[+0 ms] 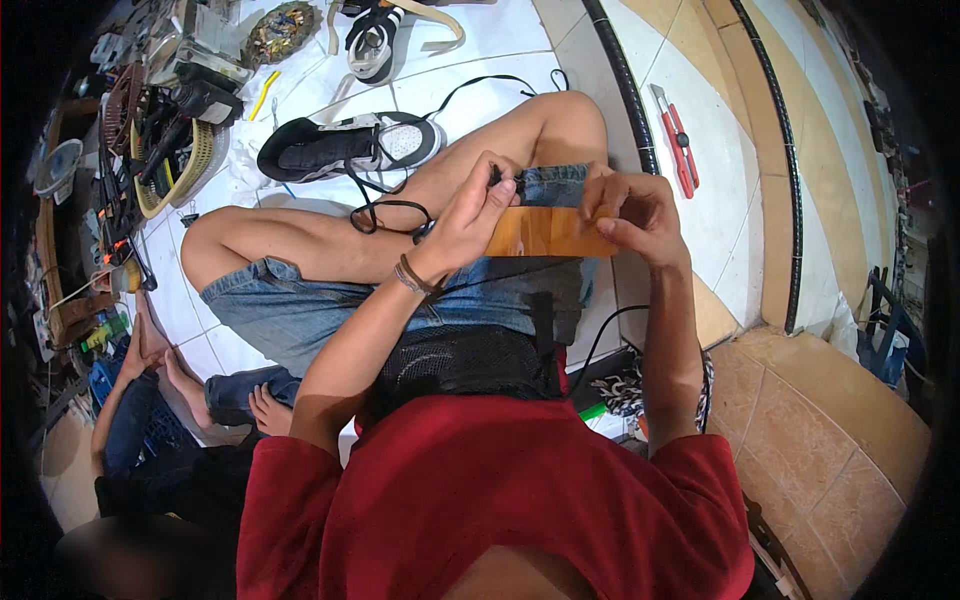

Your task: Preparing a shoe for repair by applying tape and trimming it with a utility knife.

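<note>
Between my two hands, over my lap, a shiny orange-brown strip (545,232) is stretched level; its exact material I cannot make out. My left hand (472,212) is closed on its left end, with the thumb on top. Something small and black shows at that hand's fingertips, too hidden to name. The strip's right end is pinched in my right hand (637,215), between thumb and curled fingers. Beyond my left hand a black, grey and white sneaker (350,147) lies on the floor, its black laces (375,205) loose over my leg.
A red box cutter (676,140) rests on the tiles at right. Another sneaker (372,48) stands at the far side, near a dish of small bits (283,33). At left are a yellow basket (205,160) of tools and a yellow stick (264,95). Another person (150,430) sits at lower left.
</note>
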Tool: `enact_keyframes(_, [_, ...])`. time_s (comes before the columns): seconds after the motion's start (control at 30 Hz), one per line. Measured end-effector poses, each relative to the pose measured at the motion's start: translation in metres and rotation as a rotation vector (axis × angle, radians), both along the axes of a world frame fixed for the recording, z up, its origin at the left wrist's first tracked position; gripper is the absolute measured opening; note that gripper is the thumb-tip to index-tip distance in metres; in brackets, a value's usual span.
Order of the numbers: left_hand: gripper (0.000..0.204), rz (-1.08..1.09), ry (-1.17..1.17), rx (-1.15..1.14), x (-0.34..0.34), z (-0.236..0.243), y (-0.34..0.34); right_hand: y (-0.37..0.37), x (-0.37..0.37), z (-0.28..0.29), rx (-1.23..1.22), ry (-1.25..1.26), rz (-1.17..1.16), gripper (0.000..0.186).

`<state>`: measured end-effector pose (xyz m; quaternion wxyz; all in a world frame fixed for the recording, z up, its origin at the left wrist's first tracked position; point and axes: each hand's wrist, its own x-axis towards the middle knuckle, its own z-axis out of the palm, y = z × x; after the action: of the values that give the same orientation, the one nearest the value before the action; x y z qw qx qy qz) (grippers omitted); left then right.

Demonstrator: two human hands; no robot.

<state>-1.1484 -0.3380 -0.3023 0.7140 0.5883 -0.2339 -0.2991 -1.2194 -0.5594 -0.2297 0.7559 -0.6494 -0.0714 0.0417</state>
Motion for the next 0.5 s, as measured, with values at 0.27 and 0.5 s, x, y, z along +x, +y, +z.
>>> enact_keyframes(0.27, [0.016,-0.015,-0.077,-0.029,0.003,-0.007,0.0,-0.001,0.007,-0.027,0.08,-0.152,0.085,0.024])
enact_keyframes(0.5, [0.015,-0.058,-0.013,-0.031,0.008,-0.012,0.002,0.012,0.003,-0.009,0.128,0.064,-0.07,0.035])
